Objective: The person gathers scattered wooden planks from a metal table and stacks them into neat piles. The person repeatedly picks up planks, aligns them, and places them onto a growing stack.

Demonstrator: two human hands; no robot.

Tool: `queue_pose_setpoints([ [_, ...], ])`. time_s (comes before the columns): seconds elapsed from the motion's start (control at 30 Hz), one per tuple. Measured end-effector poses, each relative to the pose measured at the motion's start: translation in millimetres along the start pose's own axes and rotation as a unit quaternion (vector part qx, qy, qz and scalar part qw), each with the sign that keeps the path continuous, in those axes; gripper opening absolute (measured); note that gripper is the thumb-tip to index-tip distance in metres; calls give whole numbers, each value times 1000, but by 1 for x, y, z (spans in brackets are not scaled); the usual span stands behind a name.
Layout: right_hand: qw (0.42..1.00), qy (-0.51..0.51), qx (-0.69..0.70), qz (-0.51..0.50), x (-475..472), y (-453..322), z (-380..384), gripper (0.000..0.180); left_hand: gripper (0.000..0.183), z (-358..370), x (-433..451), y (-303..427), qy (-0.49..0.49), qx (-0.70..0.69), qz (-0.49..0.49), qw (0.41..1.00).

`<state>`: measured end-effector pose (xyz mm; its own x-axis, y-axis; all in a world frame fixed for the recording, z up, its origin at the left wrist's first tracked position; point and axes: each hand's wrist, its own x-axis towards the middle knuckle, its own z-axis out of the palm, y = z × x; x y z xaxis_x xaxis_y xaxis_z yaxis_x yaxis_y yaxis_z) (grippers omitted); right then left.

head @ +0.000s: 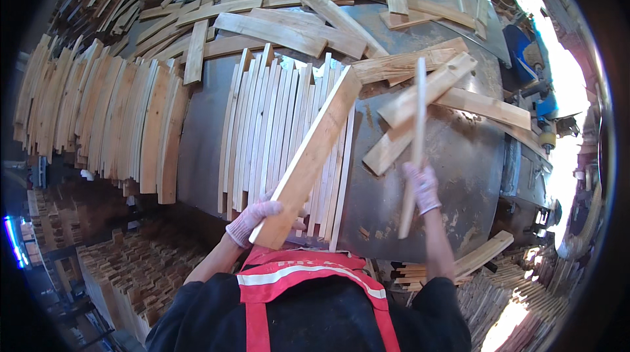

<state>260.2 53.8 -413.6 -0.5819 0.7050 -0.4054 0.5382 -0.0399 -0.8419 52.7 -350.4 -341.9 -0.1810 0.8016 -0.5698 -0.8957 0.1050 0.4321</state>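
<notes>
My gloved left hand [263,216] grips the near end of a wide wooden board [310,160], which slants up and to the right. Beneath that board, a row of planks stands on edge, side by side [266,120], on the metal table [202,155]. To the right, my gloved right hand [422,187] holds a narrow board [419,110] roughly upright in the picture, its thin edge towards me. The right hand and its board look slightly blurred. Several loose boards [428,88] lie crossed just beyond it.
More planks stand packed on edge at the left [98,110]. Loose boards lie heaped [275,22] at the table's far side. Stacked lumber [142,273] stands below left, and another stack [521,298] below right. Blue machine parts [519,54] edge the table's right side.
</notes>
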Motion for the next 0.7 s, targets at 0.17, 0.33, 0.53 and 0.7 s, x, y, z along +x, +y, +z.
queue_pose_setpoints([
  [0.17,982,-76,-171,-28,-62,64,135,62,86,10,-9,16,236,620,232,712],
  [0.33,964,-55,-253,-61,-77,27,153,70,88,-20,-31,34,293,722,254,573],
  [0.53,973,28,-217,-76,-71,56,183,59,84,-72,-57,78,269,765,249,530],
  [0.7,979,1,-205,-6,-68,31,190,59,77,-115,-57,119,263,764,254,531],
])
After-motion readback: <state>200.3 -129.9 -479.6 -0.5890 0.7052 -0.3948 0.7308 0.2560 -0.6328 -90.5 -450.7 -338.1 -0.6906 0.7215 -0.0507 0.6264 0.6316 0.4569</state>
